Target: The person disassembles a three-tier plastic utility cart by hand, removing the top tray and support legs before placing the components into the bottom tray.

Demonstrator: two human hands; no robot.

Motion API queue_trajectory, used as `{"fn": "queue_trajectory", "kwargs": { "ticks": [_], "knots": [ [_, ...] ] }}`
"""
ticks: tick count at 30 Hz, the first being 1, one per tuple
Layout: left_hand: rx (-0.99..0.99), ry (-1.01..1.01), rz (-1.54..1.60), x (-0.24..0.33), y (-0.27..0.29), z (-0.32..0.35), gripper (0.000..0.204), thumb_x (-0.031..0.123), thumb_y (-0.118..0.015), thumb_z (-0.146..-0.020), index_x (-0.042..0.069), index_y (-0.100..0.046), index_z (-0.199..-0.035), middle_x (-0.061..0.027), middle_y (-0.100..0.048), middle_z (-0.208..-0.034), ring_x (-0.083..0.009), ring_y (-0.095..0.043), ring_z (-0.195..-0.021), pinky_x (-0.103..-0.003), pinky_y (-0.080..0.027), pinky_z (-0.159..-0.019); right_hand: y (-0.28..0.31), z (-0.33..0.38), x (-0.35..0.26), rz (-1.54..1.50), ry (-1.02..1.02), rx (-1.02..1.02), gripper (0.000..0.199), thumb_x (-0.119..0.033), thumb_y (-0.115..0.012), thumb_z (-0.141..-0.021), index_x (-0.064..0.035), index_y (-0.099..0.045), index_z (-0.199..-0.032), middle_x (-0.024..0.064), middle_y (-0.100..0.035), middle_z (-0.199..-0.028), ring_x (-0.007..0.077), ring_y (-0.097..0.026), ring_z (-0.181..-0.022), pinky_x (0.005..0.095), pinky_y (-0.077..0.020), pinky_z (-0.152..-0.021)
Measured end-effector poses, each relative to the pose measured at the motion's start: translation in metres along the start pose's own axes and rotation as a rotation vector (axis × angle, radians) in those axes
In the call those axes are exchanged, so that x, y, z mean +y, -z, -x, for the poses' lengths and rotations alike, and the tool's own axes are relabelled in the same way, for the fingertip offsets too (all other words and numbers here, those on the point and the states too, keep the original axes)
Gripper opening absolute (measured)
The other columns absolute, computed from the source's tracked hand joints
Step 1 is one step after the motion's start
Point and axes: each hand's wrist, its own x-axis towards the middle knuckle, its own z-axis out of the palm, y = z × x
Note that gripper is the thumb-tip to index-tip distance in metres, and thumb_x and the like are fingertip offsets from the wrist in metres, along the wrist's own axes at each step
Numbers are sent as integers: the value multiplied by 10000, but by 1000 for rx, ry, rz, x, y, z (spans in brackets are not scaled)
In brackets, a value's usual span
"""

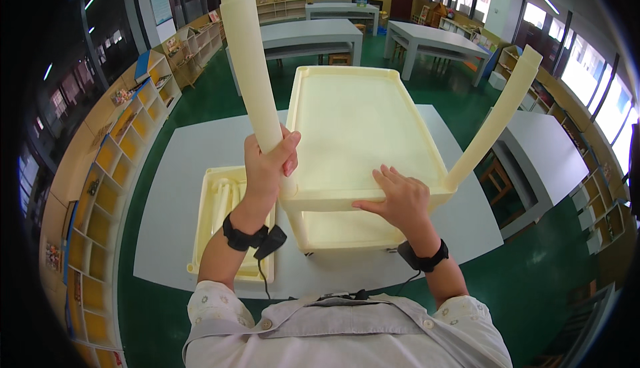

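Nearest to you, your left hand (265, 165) is wrapped tight around a cream plastic post (252, 61) just above the near left corner of the cream tray shelf (353, 128), thumb folded across the front; the wrist is bent back and the forearm rises steeply from the lower edge, which looks like a grip meant to keep the post upright over its corner socket. Just right of that, your right hand (399, 198) lies spread and flat on the near rim of the tray shelf, fingers fanned toward the left and holding nothing, with the forearm coming in low; the press seems to steady the shelf against the push on the post. A lower tray (347, 229) sits under the tray shelf, close to your body, so the unit stands on the grey counter (180, 188). Left of the tray shelf, another cream tray (208, 235) lies flat on the counter with spare posts in it. At the near right corner of the tray shelf a second post (497, 118) leans outward. Beyond the tray shelf stand grey tables (313, 35).
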Motion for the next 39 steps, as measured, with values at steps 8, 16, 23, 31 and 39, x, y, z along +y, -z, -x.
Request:
{"fn": "queue_trajectory", "kwargs": {
  "ticks": [8,16,23,31,39],
  "knots": [
    [-995,3,714,37,38,-24,268,211,-577,-830,108,-427,-634,32,-376,-462,-44,-313,-371,-187,-268,-393,-14,7,-1,-37,118,98,681,-663,-636,-587,-34,-646,-847,132,-656,-872,217,-640,-655,280,-489,-545],
    [314,12,-779,-11,165,-53,212,275,-520,-886,68,-475,-864,-5,-464,-584,-106,-448,-488,-237,-351,-466,11,0,1,-186,53,105,577,-488,-708,-617,-37,-625,-967,155,-618,-996,254,-603,-924,356,-467,-774],
    [214,865,-1367,-221,318,123,603,181,-506,-835,132,-222,-1364,-234,-368,-1217,-348,-422,-1065,-433,-389,-842,71,23,61,-302,-272,693,583,-212,-678,-713,-48,-419,-1208,135,-511,-1121,267,-499,-1044,408,-411,-855],
    [187,1034,-1814,-271,412,156,689,95,-583,-767,164,-229,-1355,-296,-190,-1359,-452,-375,-1158,-497,-421,-877,31,-33,68,-1207,-545,334,382,-94,-669,-764,-23,-464,-1079,38,-596,-735,116,-599,-679,240,-473,-651],
    [320,933,-1805,-239,354,169,730,-3,-474,-848,292,-100,-1401,-256,-139,-1397,-418,-347,-1183,-504,-409,-875,27,-28,62,-1039,-746,432,188,-130,-670,-773,-35,-524,-702,-13,-493,-558,55,-449,-447,208,-362,-438]
  ]
}}
